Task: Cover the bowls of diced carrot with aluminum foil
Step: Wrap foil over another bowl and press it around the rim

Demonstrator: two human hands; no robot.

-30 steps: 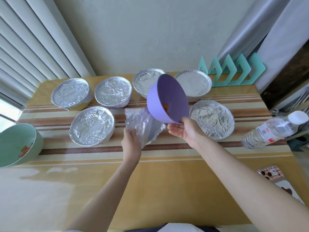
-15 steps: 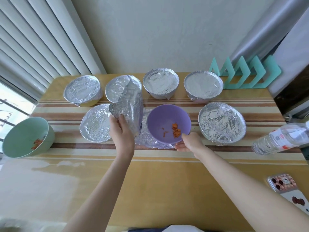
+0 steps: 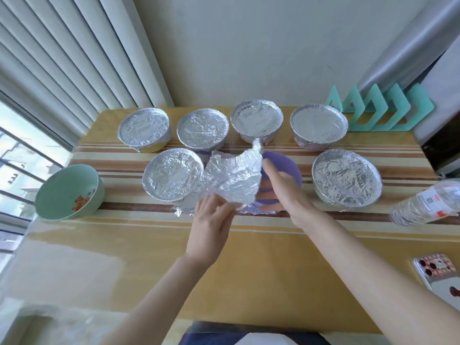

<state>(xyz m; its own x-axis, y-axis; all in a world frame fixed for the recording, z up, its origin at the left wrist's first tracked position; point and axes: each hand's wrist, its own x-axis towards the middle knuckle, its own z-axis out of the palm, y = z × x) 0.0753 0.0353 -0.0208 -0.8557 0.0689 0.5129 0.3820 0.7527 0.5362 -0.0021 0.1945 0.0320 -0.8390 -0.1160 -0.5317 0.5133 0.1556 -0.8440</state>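
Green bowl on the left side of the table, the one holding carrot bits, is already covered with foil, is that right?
Not right. In the head view the green bowl on the left side of the table, holding carrot bits, is uncovered and open on top.

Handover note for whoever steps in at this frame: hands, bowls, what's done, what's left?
Left hand pinches the foil sheet, lifted over the purple bowl.
Right hand is open, flat above that bowl.
Done: six bowls covered in foil.
Left: finish wrapping the purple bowl, then cover the green bowl at far left, its carrot exposed.
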